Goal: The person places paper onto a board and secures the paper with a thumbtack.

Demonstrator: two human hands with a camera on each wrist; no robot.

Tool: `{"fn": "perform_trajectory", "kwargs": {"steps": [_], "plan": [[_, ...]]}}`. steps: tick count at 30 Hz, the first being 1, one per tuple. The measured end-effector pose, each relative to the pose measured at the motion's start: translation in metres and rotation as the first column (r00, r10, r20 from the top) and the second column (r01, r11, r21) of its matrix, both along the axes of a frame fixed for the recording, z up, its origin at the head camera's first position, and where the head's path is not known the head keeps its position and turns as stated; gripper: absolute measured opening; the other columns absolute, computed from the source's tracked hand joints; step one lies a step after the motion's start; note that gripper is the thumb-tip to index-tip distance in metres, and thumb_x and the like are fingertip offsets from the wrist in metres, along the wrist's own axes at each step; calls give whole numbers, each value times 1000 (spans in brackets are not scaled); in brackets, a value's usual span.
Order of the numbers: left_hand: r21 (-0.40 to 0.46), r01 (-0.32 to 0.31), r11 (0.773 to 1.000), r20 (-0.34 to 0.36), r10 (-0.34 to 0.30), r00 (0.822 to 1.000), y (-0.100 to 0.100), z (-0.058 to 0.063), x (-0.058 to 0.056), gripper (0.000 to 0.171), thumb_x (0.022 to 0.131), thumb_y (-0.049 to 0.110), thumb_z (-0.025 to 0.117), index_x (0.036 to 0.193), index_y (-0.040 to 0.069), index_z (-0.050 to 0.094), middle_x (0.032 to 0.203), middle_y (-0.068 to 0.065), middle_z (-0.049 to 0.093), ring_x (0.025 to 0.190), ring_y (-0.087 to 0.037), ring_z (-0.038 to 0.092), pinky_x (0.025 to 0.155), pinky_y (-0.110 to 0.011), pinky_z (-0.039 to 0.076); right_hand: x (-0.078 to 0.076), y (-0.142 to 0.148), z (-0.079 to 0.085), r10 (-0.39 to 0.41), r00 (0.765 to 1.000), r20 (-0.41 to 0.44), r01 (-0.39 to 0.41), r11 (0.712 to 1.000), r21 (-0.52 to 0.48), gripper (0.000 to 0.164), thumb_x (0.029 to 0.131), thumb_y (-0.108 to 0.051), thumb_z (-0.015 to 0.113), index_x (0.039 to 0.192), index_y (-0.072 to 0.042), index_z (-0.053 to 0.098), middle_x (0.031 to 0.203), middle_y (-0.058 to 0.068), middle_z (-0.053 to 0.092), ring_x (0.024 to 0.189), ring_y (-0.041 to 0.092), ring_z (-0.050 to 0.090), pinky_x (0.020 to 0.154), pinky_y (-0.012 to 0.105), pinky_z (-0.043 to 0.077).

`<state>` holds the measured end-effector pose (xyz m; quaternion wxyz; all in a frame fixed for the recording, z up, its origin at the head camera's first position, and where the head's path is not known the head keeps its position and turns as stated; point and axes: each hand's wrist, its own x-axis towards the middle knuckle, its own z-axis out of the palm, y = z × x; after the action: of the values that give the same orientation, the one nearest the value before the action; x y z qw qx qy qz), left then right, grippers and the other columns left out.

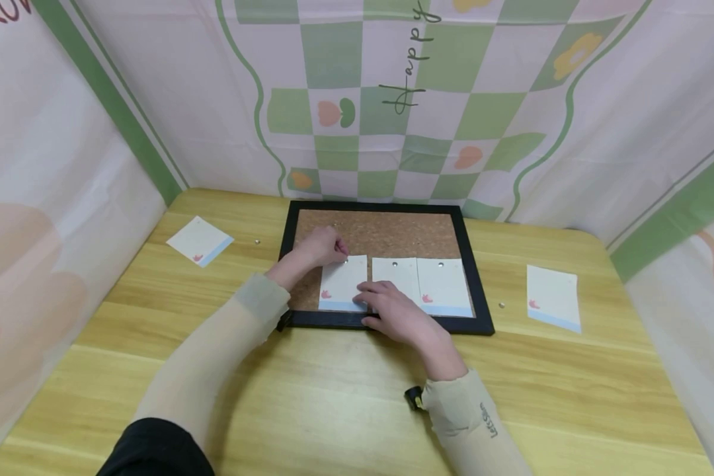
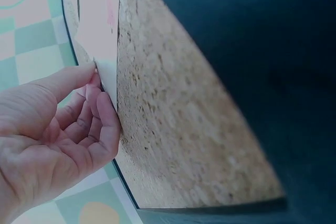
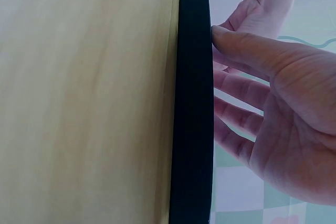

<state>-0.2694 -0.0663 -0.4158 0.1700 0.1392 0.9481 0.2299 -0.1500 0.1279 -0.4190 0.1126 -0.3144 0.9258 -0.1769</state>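
Black sleeve [image 1: 157, 453], rectangular card [image 1: 343, 284], speckled cork [image 1: 387, 228]

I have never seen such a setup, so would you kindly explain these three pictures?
A person is working bare-handed here; there is no machine. The wide picture comes from a head camera, the close ones from each wrist. On the table lies a framed cork board with three cards, and a loose card at either side. The left hand is at the pin near the top of the board's leftmost card; its grip is hard to make out. The right hand lies over that card's lower right part.
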Motion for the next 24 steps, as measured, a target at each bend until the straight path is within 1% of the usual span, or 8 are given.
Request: {"fn": "perform_trajectory", "kwargs": {"steps": [4, 9, 11, 14, 16, 20, 24], "plan": [[5, -6, 1000, -1, 6, 1000, -1, 1, 1, 14, 96, 23, 66, 102, 14, 75, 102, -4, 73, 94, -19, 65, 87, -34, 54, 0, -1, 0, 6, 1000, -2, -6, 1000, -3, 37, 95, -17, 69, 129, -4, 64, 147, 17, 52, 138, 38, 46, 115, 49, 40], [60, -16, 998, 20, 15, 1000, -5, 1, 1, 20, 98, 25, 63, 106, 10, 73, 105, -7, 72, 92, -19, 63, 82, -32, 53, 0, -1, 1, 9, 1000, -11, -9, 1000, -2, 37, 95, -17, 69, 129, -4, 64, 147, 17, 53, 137, 37, 47, 114, 49, 40], [84, -9, 996, 30, 7, 1000, -7, 1, 1, 21, 99, 25, 62, 109, 9, 72, 106, -8, 72, 90, -19, 63, 79, -30, 52, 1, -1, 1, 7, 1000, -14, -7, 1000, 0, 36, 95, -17, 69, 128, -4, 64, 146, 17, 53, 137, 37, 47, 114, 49, 40], [95, 11, 995, 32, -15, 999, -9, 1, 0, 23, 100, 27, 61, 111, 9, 71, 107, -8, 71, 89, -19, 63, 76, -29, 52, 1, -1, 1, 5, 1000, -12, -5, 1000, 4, 36, 95, -17, 69, 129, -5, 64, 147, 17, 53, 137, 37, 47, 114, 49, 40], [97, 25, 995, 29, -28, 999, -10, 1, 0, 24, 100, 27, 61, 112, 9, 71, 107, -8, 71, 90, -19, 63, 76, -29, 52, 1, 0, 0, 5, 1000, -12, -5, 1000, 6, 36, 95, -18, 69, 128, -5, 64, 147, 17, 53, 137, 37, 47, 114, 49, 40], [100, 63, 993, 1, -64, 998, -13, 0, 0, 26, 100, 28, 60, 115, 10, 71, 109, -7, 72, 96, -19, 64, 84, -32, 53, 0, 0, 1, 7, 1000, -15, -6, 1000, 8, 36, 95, -18, 69, 128, -5, 65, 147, 16, 53, 137, 37, 48, 114, 49, 40], [125, 80, 989, -3, -81, 997, -18, 0, 2, 26, 101, 27, 58, 118, 10, 70, 112, -7, 71, 100, -20, 64, 88, -34, 53, 0, 0, 1, 8, 1000, -17, -7, 1000, 10, 36, 95, -18, 69, 128, -5, 65, 146, 16, 53, 137, 37, 48, 114, 49, 40]]}}
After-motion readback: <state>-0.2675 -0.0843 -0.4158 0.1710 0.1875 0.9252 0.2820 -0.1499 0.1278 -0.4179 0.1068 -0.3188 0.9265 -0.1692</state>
